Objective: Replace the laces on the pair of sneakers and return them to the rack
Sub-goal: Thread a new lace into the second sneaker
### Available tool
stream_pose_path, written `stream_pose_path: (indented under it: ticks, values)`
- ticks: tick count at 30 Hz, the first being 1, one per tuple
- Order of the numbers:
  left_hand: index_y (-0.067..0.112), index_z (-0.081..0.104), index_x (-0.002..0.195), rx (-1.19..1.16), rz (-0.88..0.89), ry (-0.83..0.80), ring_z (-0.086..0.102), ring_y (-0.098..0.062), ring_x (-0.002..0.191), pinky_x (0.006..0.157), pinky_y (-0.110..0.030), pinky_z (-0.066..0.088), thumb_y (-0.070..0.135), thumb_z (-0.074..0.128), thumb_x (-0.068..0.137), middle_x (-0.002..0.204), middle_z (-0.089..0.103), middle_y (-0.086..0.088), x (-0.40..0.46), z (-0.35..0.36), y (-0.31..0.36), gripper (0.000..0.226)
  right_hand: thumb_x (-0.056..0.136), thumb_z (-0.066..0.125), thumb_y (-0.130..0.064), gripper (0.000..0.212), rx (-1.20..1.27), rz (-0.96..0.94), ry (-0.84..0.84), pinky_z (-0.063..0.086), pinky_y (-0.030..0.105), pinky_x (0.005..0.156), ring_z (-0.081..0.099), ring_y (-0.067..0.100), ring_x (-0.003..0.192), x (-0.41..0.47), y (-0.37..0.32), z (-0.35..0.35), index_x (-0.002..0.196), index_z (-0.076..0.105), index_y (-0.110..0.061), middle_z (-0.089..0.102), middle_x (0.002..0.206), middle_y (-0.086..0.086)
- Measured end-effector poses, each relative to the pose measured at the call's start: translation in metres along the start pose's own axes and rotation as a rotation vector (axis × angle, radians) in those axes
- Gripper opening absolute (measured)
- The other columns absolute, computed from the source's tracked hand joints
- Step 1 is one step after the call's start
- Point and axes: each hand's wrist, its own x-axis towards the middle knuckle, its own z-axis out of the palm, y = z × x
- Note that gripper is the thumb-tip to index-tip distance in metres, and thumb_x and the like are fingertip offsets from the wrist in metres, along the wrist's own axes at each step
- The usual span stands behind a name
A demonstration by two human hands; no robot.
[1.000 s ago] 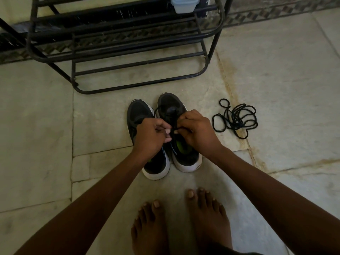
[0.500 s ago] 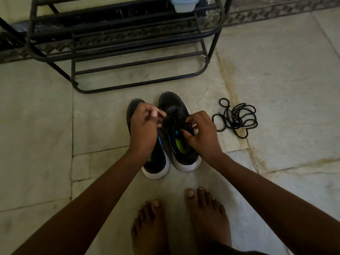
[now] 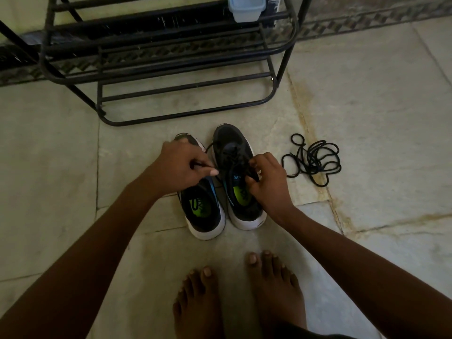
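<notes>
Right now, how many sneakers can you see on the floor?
2. The left sneaker stands under the left hand; the right sneaker stands beside it, with the right hand at its laces. None shows on the rack.

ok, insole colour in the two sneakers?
Neon yellow-green with dark print, in both the left black sneaker and the right black sneaker; head view, the only one.

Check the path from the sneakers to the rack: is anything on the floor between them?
Nothing visible. Both sneakers stand on the floor just in front of the rack, with only bare tile between. The loose lace lies off to the right, clear of that path. A box sits on an upper tier; the bottom tier looks free.
</notes>
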Motion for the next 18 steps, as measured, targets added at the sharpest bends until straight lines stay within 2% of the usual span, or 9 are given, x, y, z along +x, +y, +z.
stream_pose_path:
  ticks: [2, 3, 5, 7, 10, 11, 13, 15, 18]
  values:
    - [0.016, 0.082, 0.091, -0.373, -0.023, 0.028, 0.068, -0.006, 0.074, 0.073, -0.022, 0.054, 0.023, 0.079, 0.087, 0.078, 0.074, 0.007, -0.001, -0.010, 0.005, 0.009, 0.075, 0.075, -0.003, 0.027, -0.025, 0.005, -0.016, 0.039, 0.019, 0.069, 0.051, 0.017, 0.088, 0.000, 0.000, 0.001, 0.095, 0.059, -0.011, 0.053, 0.097, 0.000]
    - [0.011, 0.081, 0.089, -0.481, -0.024, 0.038, 0.071, -0.008, 0.075, 0.073, -0.020, 0.056, 0.018, 0.079, 0.087, 0.078, 0.076, 0.004, -0.002, -0.015, 0.009, 0.007, 0.076, 0.075, -0.003, 0.027, -0.036, 0.005, -0.021, 0.040, 0.020, 0.070, 0.051, 0.017, 0.090, 0.000, 0.000, 0.001, 0.096, 0.059, -0.011, 0.053, 0.099, 0.001]
    - [0.011, 0.080, 0.086, -0.570, -0.014, 0.019, 0.073, -0.016, 0.081, 0.079, -0.024, 0.058, 0.013, 0.077, 0.088, 0.082, 0.076, -0.001, -0.002, -0.017, 0.010, 0.004, 0.076, 0.074, -0.003, 0.027, -0.047, 0.007, -0.023, 0.042, 0.023, 0.071, 0.051, 0.018, 0.091, 0.000, 0.000, 0.002, 0.097, 0.058, -0.012, 0.053, 0.100, 0.002]
    - [0.018, 0.078, 0.081, -0.560, -0.006, 0.033, 0.069, -0.022, 0.086, 0.082, -0.031, 0.054, 0.012, 0.074, 0.090, 0.087, 0.070, -0.008, 0.000, -0.013, 0.007, 0.012, 0.076, 0.073, -0.002, 0.027, -0.053, 0.005, -0.024, 0.042, 0.025, 0.071, 0.051, 0.020, 0.091, -0.001, -0.001, 0.003, 0.096, 0.058, -0.012, 0.052, 0.100, 0.003]
    - [0.021, 0.071, 0.080, -0.526, 0.013, 0.082, 0.067, -0.015, 0.096, 0.090, -0.031, 0.051, 0.010, 0.066, 0.097, 0.098, 0.069, -0.005, 0.001, -0.001, 0.002, 0.021, 0.076, 0.072, -0.002, 0.026, -0.052, 0.006, -0.008, 0.043, 0.027, 0.070, 0.050, 0.021, 0.090, 0.000, -0.002, 0.004, 0.095, 0.058, -0.010, 0.052, 0.100, 0.005]
    - [0.020, 0.070, 0.082, -0.534, 0.011, 0.111, 0.068, -0.015, 0.097, 0.091, -0.032, 0.051, 0.011, 0.062, 0.099, 0.098, 0.072, -0.003, 0.001, 0.002, 0.002, 0.021, 0.076, 0.072, -0.002, 0.026, -0.050, 0.009, -0.008, 0.043, 0.028, 0.070, 0.050, 0.021, 0.090, 0.000, -0.002, 0.005, 0.095, 0.058, -0.010, 0.052, 0.100, 0.005]
    - [0.016, 0.067, 0.085, -0.543, -0.013, 0.176, 0.071, -0.018, 0.084, 0.082, -0.033, 0.053, 0.015, 0.056, 0.103, 0.086, 0.074, -0.001, 0.001, 0.007, 0.004, 0.021, 0.076, 0.073, -0.002, 0.026, -0.050, 0.012, -0.009, 0.044, 0.028, 0.071, 0.050, 0.021, 0.090, -0.001, -0.002, 0.005, 0.096, 0.058, -0.010, 0.052, 0.100, 0.005]
    - [0.010, 0.065, 0.086, -0.498, 0.001, 0.219, 0.069, -0.016, 0.072, 0.073, -0.024, 0.051, 0.016, 0.057, 0.103, 0.072, 0.070, 0.000, 0.001, 0.011, 0.009, 0.020, 0.075, 0.073, -0.002, 0.027, -0.056, 0.007, -0.009, 0.041, 0.026, 0.071, 0.050, 0.021, 0.091, 0.000, -0.001, 0.005, 0.096, 0.058, -0.010, 0.052, 0.100, 0.005]
    - [0.012, 0.069, 0.086, -0.315, 0.058, 0.254, 0.067, -0.010, 0.070, 0.068, -0.011, 0.047, 0.019, 0.067, 0.099, 0.068, 0.067, 0.008, -0.002, 0.014, 0.015, 0.015, 0.075, 0.072, -0.002, 0.028, -0.075, -0.007, -0.021, 0.037, 0.025, 0.071, 0.049, 0.021, 0.092, -0.001, -0.002, 0.005, 0.097, 0.057, -0.010, 0.051, 0.101, 0.005]
